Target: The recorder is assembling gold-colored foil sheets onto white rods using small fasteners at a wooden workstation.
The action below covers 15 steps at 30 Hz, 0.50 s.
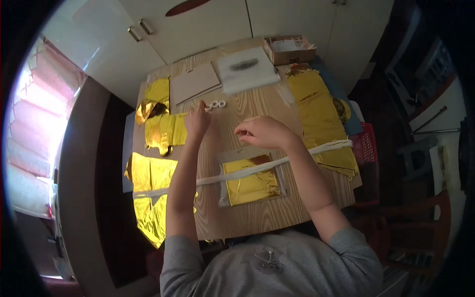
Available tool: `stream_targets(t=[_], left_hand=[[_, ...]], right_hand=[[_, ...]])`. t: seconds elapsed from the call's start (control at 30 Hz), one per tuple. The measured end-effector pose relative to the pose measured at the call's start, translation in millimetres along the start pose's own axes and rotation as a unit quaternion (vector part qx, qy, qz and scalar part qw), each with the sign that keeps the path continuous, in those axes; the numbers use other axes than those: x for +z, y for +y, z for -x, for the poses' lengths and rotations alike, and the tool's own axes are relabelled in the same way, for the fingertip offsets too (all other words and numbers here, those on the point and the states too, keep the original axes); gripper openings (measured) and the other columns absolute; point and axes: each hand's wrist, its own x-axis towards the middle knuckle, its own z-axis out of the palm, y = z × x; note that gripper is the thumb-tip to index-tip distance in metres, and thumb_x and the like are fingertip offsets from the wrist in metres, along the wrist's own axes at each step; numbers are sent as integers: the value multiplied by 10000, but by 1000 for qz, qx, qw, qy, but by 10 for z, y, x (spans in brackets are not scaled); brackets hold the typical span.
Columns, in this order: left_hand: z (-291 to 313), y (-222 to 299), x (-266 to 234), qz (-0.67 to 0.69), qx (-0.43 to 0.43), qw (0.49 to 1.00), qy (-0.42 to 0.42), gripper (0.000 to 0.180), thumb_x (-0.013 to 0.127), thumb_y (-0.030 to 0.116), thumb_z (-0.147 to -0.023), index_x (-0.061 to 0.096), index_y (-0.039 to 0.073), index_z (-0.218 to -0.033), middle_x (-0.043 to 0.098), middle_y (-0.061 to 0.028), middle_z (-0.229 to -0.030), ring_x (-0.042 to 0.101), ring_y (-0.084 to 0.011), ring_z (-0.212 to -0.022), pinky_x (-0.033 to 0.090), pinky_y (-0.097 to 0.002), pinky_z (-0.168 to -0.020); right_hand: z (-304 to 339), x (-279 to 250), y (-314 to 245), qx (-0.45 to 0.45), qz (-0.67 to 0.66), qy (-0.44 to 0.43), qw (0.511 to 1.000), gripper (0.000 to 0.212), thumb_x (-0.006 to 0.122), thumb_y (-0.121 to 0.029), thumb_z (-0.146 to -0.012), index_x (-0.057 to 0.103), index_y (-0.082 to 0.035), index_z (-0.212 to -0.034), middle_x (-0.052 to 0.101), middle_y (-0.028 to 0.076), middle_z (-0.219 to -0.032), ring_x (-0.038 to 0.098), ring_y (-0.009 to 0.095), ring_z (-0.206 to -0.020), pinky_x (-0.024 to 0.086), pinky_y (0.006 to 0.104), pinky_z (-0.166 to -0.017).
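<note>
My left hand [198, 122] is closed over the middle of the table, its upper fingers beside several small white rolls [221, 104]. Whether it grips anything is hidden. To the right, my right hand [264, 132] is held with the fingers curled in toward the thumb; anything between them is too small to make out. Closer to me lies a square gold foil sheet [251, 182] on a clear plastic sheet [223, 200]. A long white cord [213, 179] stretches across the foil and the table, passing beneath both forearms.
Gold foil pieces lie along the table's left side [151, 208] and right side [314, 106]. At the back are grey-brown boards [195, 81], a white sheet with a dark smudge [247, 74] and a cardboard box [291, 52]. A red basket [365, 146] stands beyond the right edge.
</note>
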Motion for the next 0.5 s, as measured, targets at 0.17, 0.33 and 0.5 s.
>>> stream_targets(t=[0.17, 0.33, 0.5], left_hand=[[481, 124, -512, 131, 77, 988, -12, 162, 587, 187, -768, 585, 40, -835, 609, -154, -839, 600, -337, -791, 483, -423, -671], [1349, 239, -800, 183, 114, 973, -82, 154, 613, 145, -790, 625, 35, -898, 609, -139, -888, 600, -320, -771, 483, -385, -685], [2046, 436, -883, 103, 145, 980, -92, 262, 636, 151, -766, 632, 38, -1002, 583, -124, -933, 559, -291, -879, 460, -388, -753]], right_hand=[[-145, 446, 15, 10, 45, -128, 991, 188, 589, -107, -753, 668, -47, -913, 658, 122, -885, 627, 273, -832, 485, 370, -728], [-249, 784, 0, 58, 84, -228, 968, 211, 611, -78, -706, 680, -65, -904, 660, 135, -881, 632, 293, -821, 495, 390, -715], [-259, 890, 68, 47, 69, -218, 972, 209, 639, -116, -683, 678, -63, -882, 661, 136, -845, 636, 290, -798, 494, 389, -691]])
